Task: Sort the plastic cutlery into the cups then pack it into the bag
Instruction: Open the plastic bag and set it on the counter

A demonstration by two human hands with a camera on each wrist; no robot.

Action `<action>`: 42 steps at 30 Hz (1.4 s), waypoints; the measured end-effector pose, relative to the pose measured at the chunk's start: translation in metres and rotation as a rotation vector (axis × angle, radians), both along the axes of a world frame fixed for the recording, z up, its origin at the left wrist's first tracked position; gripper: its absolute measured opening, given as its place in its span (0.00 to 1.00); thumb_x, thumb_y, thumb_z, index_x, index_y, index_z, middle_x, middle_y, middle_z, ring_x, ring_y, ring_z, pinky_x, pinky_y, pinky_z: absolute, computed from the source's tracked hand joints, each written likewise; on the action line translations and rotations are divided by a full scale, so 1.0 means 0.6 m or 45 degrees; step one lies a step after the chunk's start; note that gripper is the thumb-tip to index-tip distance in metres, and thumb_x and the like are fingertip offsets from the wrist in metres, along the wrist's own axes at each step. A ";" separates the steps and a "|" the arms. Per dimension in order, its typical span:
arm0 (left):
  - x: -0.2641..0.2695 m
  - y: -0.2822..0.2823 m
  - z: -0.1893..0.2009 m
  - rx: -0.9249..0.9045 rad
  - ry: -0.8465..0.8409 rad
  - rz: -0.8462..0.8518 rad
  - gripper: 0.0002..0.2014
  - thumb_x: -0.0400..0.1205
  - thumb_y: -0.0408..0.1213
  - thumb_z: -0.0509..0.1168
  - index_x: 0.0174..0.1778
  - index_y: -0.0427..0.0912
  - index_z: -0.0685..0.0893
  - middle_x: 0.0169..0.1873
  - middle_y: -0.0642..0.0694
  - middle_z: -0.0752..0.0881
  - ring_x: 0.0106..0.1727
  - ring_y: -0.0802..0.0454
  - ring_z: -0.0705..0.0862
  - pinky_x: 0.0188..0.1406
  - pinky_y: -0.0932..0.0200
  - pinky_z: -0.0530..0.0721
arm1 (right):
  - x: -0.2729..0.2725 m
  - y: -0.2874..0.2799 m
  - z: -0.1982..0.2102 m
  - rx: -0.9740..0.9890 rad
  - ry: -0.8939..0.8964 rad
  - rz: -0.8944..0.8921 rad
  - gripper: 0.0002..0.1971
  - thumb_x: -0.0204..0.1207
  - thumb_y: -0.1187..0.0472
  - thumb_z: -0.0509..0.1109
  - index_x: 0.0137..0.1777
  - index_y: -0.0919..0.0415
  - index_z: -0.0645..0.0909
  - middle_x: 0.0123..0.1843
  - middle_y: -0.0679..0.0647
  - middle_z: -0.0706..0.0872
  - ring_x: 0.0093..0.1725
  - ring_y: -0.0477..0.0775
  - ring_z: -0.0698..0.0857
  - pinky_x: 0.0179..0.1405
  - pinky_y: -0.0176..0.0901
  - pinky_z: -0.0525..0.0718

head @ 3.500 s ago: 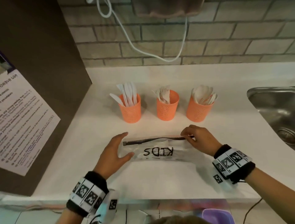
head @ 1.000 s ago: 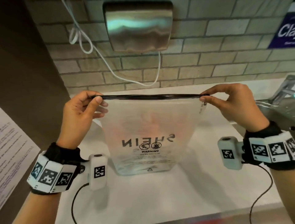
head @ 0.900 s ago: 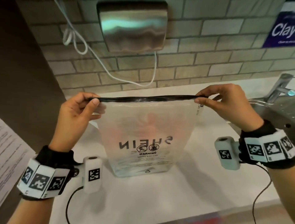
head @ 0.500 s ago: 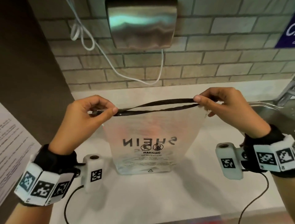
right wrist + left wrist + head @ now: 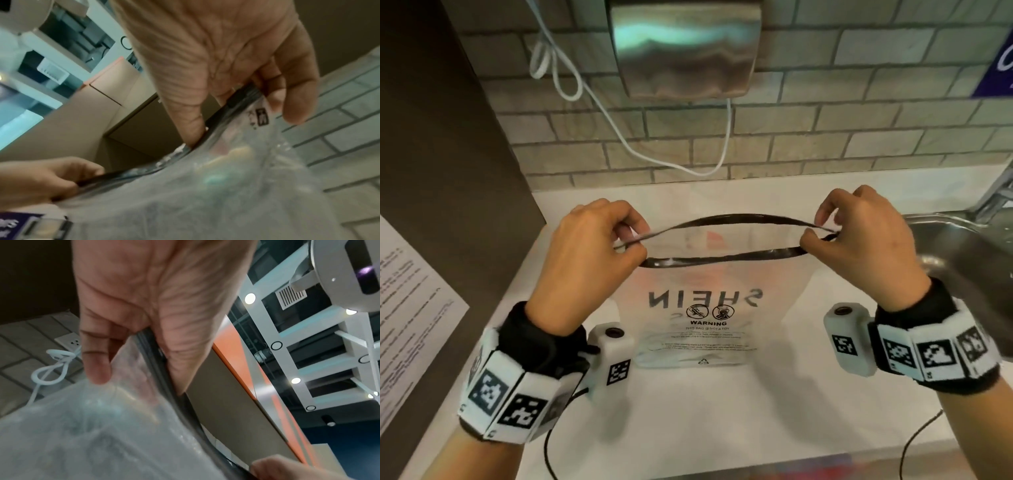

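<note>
The left hand (image 5: pixel 582 260) pinches one end of the bag's black zip strip (image 5: pixel 722 257) between thumb and curled fingers, and the right hand (image 5: pixel 859 246) pinches the other end the same way. Between them the two sides of the strip bow apart, so the mouth of the bag (image 5: pixel 705 308) stands open in a narrow lens shape. The bag is clear plastic with reversed black lettering and a warning panel; it hangs upright from the hands, its bottom edge at or just above the white counter (image 5: pixel 722 411) — which of the two is hard to tell. Something pale orange shows blurred through the plastic behind it, too faint to name. Both wrists wear black bands with checkered markers and a small white camera block. Beyond the bag is a brick wall (image 5: pixel 859 137) with a steel dryer (image 5: pixel 685 48) and a looped white cable (image 5: pixel 558 68). A steel sink (image 5: pixel 962 246) lies at the right, a printed notice (image 5: pixel 410 308) at the left.
</note>
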State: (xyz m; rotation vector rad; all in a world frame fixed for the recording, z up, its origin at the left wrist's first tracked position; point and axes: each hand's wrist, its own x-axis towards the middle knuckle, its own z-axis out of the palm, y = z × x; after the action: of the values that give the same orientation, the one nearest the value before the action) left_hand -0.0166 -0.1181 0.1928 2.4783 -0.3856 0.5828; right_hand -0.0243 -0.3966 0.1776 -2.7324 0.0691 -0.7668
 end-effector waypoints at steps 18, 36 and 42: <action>0.012 -0.001 -0.204 -0.161 0.492 0.268 0.10 0.77 0.29 0.65 0.39 0.49 0.76 0.30 0.48 0.80 0.39 0.41 0.81 0.32 0.58 0.72 | 0.002 0.068 -0.092 1.991 -0.068 0.405 0.18 0.75 0.79 0.55 0.44 0.56 0.79 0.40 0.50 0.85 0.39 0.45 0.84 0.37 0.34 0.83; 0.065 -0.013 -0.187 -1.367 0.757 -0.030 0.14 0.77 0.18 0.57 0.49 0.33 0.85 0.48 0.40 0.84 0.48 0.45 0.77 0.38 0.62 0.72 | -0.052 0.023 -0.115 1.766 0.817 0.904 0.05 0.60 0.58 0.78 0.31 0.59 0.87 0.25 0.49 0.83 0.25 0.43 0.80 0.29 0.32 0.82; 0.023 0.001 -0.214 -0.428 1.261 -0.484 0.15 0.78 0.43 0.67 0.41 0.32 0.84 0.30 0.43 0.72 0.32 0.52 0.67 0.28 0.65 0.64 | -0.010 0.005 -0.136 2.696 0.410 0.640 0.24 0.33 0.60 0.90 0.31 0.61 0.85 0.30 0.52 0.84 0.32 0.48 0.88 0.37 0.42 0.90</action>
State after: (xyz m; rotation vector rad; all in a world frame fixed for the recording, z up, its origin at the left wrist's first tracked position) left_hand -0.0031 -0.1176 0.0645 1.9812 -0.2980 -0.6730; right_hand -0.0302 -0.3938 0.0958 -0.6989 0.1347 0.1111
